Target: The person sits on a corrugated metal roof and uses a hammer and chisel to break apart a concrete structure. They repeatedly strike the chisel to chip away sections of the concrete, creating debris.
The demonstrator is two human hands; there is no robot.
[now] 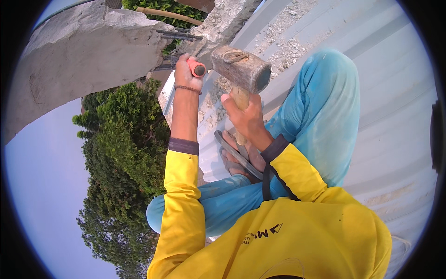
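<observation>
Can see an orange-sleeved chisel (197,68) and a heavy hammer (239,69) both in hand beside broken concrete (95,51); would judge the work well under way but unfinished. Would count as done a gap opened just beyond the left grip (185,72), with steel bars (179,35) laid bare across it. Would count as left the bulky, jagged masses on either side of that gap; cannot tell how deep the cracking runs.

Can place the chisel inside the left grip, closed tightly round the sleeve, with the round butt turned out to the right of that grip. Cannot make out the working tip. Can place the hammer in the right grip (247,114), wrapped firmly round the wooden handle below the head, with the head above that grip, near the chisel's butt but apparently not touching.

Moving outward, find the larger concrete mass left of and above the left grip, and a rough chunk (225,21) above it to the right. Notice rubble (288,51) above and right of the right grip, scattered on a ridged metal sheet (385,97). Below the right grip, spot a sandal (241,161); left of and below the left grip, leafy trees (130,135).
</observation>
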